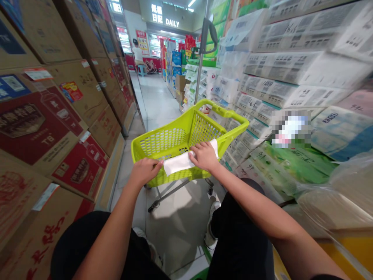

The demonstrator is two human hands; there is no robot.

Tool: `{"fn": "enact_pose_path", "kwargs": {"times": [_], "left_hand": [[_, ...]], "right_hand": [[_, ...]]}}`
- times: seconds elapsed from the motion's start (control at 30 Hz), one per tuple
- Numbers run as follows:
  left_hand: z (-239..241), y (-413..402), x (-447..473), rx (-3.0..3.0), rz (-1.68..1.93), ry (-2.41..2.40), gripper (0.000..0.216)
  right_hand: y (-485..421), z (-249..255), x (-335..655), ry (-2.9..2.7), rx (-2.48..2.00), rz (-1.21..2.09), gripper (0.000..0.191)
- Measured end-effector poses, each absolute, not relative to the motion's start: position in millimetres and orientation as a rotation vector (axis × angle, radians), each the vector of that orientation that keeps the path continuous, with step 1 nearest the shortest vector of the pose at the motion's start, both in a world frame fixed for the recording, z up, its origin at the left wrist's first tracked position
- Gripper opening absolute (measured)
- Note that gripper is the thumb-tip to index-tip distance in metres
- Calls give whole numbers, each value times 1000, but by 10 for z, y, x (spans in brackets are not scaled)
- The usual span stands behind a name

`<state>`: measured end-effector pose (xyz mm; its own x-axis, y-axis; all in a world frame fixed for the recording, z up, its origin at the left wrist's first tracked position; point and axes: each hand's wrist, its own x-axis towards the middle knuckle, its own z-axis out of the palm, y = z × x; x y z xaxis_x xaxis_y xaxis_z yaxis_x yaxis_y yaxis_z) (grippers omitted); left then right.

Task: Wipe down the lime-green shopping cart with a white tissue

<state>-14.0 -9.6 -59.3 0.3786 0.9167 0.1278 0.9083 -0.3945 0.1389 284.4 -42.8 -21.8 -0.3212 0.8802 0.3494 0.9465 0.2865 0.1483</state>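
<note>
Evidently, as I read the head view, the step in hand is pressing a white cloth (176, 163) along the near rim of the lime cart (189, 174); I see the right hand (204, 156) over the cloth, its fingers curled down onto it; the left hand (144, 171) sits at the cloth's left end, fingers bent with little gap, though I cannot tell whether they pinch cloth or rim; the next move, I judge, calls for even pressure, since the cart could roll; stacked cartons (37, 112) wall the left, wrapped packs (276, 66) the right, knees (241, 229) crowd the near side, and a metal pole (199, 79) stands beyond.
</note>
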Motion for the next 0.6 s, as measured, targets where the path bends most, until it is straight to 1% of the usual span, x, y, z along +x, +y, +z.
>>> {"fn": "enact_pose_path", "kwargs": {"times": [0.13, 0.3, 0.43, 0.6], "left_hand": [[-634, -128, -208, 2578, 352, 1668, 66], [-626, -125, -294, 2594, 398, 1676, 66], [-626, -106, -298, 2579, 418, 1729, 65], [-684, -95, -258, 2491, 556, 1741, 64]], "right_hand": [[-430, -273, 2623, -2476, -1583, -440, 65], [-291, -67, 3076, -2422, -1654, -603, 81], [-294, -60, 3253, -2486, -1669, -654, 80], [-427, -259, 2845, -2459, -1615, -573, 76]]}}
